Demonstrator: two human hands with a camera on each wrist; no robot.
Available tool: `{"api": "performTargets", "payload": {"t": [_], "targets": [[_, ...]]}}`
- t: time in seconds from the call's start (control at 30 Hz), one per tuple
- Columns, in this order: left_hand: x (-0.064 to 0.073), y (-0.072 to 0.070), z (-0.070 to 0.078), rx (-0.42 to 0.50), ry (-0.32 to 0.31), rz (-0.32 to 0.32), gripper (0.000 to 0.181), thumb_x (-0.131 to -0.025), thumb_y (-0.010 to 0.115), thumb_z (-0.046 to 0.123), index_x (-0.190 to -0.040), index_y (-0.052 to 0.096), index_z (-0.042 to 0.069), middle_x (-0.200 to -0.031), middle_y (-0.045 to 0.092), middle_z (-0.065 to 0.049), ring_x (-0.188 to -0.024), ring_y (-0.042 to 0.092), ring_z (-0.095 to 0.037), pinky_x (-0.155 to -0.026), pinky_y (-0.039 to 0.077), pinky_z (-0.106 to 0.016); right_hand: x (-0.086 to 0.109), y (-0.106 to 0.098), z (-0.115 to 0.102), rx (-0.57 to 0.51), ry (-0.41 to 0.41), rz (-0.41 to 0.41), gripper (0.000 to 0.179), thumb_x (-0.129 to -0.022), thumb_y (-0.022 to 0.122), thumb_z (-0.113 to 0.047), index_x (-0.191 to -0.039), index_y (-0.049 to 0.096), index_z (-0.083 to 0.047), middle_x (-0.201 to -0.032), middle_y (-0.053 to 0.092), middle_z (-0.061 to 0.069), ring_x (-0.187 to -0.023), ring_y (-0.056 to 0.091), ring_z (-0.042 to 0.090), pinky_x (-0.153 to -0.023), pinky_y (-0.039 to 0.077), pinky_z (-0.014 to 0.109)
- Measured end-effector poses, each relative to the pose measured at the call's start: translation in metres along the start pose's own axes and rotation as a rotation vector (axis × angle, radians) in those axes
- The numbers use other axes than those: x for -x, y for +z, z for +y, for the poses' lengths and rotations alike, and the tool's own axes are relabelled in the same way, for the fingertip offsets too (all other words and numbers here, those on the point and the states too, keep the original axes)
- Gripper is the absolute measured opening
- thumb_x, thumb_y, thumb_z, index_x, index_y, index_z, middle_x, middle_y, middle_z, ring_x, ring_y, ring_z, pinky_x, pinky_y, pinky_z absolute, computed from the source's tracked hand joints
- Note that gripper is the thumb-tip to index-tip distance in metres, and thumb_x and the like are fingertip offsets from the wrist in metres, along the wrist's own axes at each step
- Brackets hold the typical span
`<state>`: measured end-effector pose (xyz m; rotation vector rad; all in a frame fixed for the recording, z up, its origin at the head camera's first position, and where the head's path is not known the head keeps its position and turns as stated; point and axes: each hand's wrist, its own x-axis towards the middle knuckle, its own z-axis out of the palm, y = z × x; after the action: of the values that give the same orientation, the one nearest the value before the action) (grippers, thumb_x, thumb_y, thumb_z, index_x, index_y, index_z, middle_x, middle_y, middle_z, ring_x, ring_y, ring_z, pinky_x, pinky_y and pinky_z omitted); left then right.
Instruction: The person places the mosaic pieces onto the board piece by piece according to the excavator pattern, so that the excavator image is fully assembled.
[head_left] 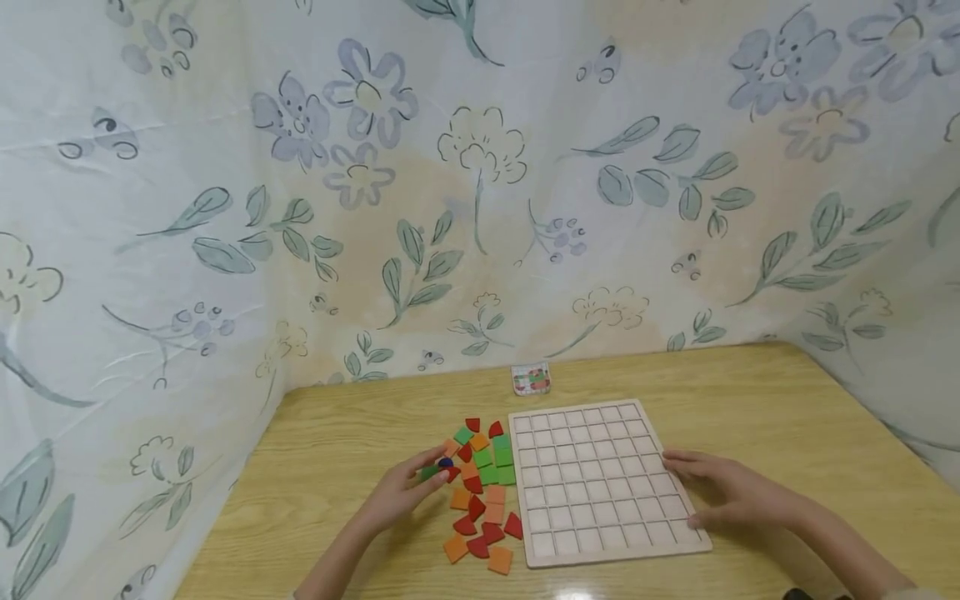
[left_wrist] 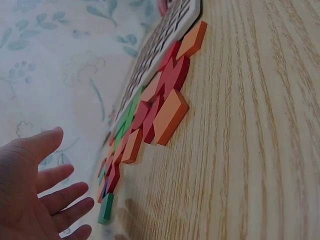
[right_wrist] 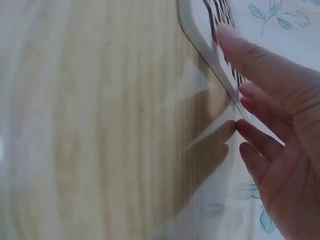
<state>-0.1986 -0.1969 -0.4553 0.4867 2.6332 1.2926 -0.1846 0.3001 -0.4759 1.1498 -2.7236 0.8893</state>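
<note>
Grid board [head_left: 603, 483], one; card [head_left: 531, 380], one; tiles [head_left: 503, 457], many, one blue; left hand [head_left: 397, 493] and right hand [head_left: 738, 493], fingers [left_wrist: 65, 195] apart.

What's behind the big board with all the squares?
Behind the board, near its far left corner, is a small picture card, then flowery cloth. What's beyond the cloth is covered.

A pale wooden board [head_left: 592, 483], ruled into square cells, lies flat on the counter [head_left: 337, 450]; loose red, orange and green tiles [head_left: 477, 507] cluster along its left edge.
</note>
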Motion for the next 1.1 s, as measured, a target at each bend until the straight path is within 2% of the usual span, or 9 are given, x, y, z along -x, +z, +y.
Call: {"api": "performTargets", "payload": {"t": [0.1, 0.2, 0.33, 0.43, 0.63, 0.83, 1.0, 1.1], "targets": [[0.000, -0.001, -0.003, 0.008, -0.004, -0.002, 0.055, -0.093, 0.051, 0.041, -0.138, 0.043, 0.010, -0.138, 0.046, -0.011, -0.125, 0.042, -0.036, -0.101, 0.029, -0.058, -0.002, -0.001, 0.005, -0.002, -0.017, -0.007, 0.072, -0.074, 0.072, -0.041, -0.132, 0.050, -0.004, -0.132, 0.047, 0.021, -0.125, 0.018, -0.014, -0.095, 0.008, -0.002], [0.000, 0.001, -0.004, 0.006, -0.002, 0.004, 0.053, -0.093, 0.052, 0.038, -0.137, 0.043, 0.011, -0.137, 0.047, -0.010, -0.124, 0.043, -0.036, -0.100, 0.029, -0.058, 0.000, 0.000, 0.006, -0.019, 0.007, -0.020, 0.076, -0.072, 0.072, -0.043, -0.133, 0.048, -0.005, -0.133, 0.044, 0.023, -0.124, 0.013, -0.017, -0.094, 0.007, -0.003], [-0.001, 0.001, -0.002, 0.006, -0.009, 0.035, 0.051, -0.092, 0.054, 0.037, -0.135, 0.047, 0.011, -0.134, 0.050, -0.011, -0.122, 0.045, -0.036, -0.099, 0.032, -0.057, -0.001, 0.000, 0.006, -0.083, 0.053, -0.063, 0.079, -0.072, 0.072, -0.042, -0.136, 0.044, -0.005, -0.138, 0.036, 0.027, -0.124, 0.008, -0.020, -0.093, 0.006, -0.004], [-0.004, 0.001, -0.003, 0.005, -0.014, 0.070, 0.050, -0.091, 0.055, 0.037, -0.132, 0.050, 0.010, -0.130, 0.053, -0.012, -0.118, 0.048, -0.035, -0.097, 0.036, -0.054, -0.001, -0.002, 0.006, -0.133, 0.054, -0.081, 0.079, -0.074, 0.072, -0.039, -0.137, 0.042, -0.003, -0.140, 0.033, 0.028, -0.124, 0.008, -0.021, -0.093, 0.006, -0.004], [-0.008, 0.002, -0.005, 0.005, -0.040, 0.152, 0.042, -0.090, 0.059, 0.031, -0.125, 0.057, 0.009, -0.120, 0.060, -0.011, -0.109, 0.055, -0.029, -0.091, 0.042, -0.049, -0.001, -0.002, 0.009, -0.172, 0.016, -0.090, 0.078, -0.076, 0.071, -0.035, -0.138, 0.040, 0.000, -0.145, 0.030, 0.022, -0.127, 0.010, -0.018, -0.094, 0.008, -0.003], [-0.012, 0.001, -0.010, 0.022, -0.068, 0.206, 0.037, -0.088, 0.063, 0.024, -0.120, 0.060, 0.008, -0.114, 0.063, -0.010, -0.103, 0.057, -0.026, -0.088, 0.046, -0.044, 0.000, 0.000, 0.010, -0.178, -0.012, -0.093, 0.077, -0.076, 0.071, -0.033, -0.137, 0.040, 0.002, -0.147, 0.029, 0.017, -0.128, 0.010, -0.018, -0.095, 0.009, -0.003], [-0.021, -0.002, -0.018, 0.023, -0.113, 0.256, 0.033, -0.085, 0.066, 0.020, -0.116, 0.063, 0.009, -0.110, 0.065, -0.007, -0.097, 0.058, -0.022, -0.084, 0.048, -0.038, 0.000, -0.002, 0.011, -0.154, 0.006, -0.084, 0.077, -0.077, 0.071, -0.035, -0.138, 0.039, -0.001, -0.148, 0.028, 0.010, -0.128, 0.010, -0.018, -0.095, 0.008, -0.003], [-0.023, -0.006, -0.022, 0.005, -0.119, 0.252, 0.028, -0.084, 0.068, 0.019, -0.111, 0.066, 0.010, -0.106, 0.066, -0.005, -0.093, 0.060, -0.019, -0.082, 0.049, -0.036, 0.000, 0.000, 0.010, -0.158, 0.016, -0.082, 0.078, -0.077, 0.071, -0.035, -0.139, 0.038, -0.002, -0.149, 0.026, 0.006, -0.128, 0.010, -0.018, -0.094, 0.008, -0.003]]}}
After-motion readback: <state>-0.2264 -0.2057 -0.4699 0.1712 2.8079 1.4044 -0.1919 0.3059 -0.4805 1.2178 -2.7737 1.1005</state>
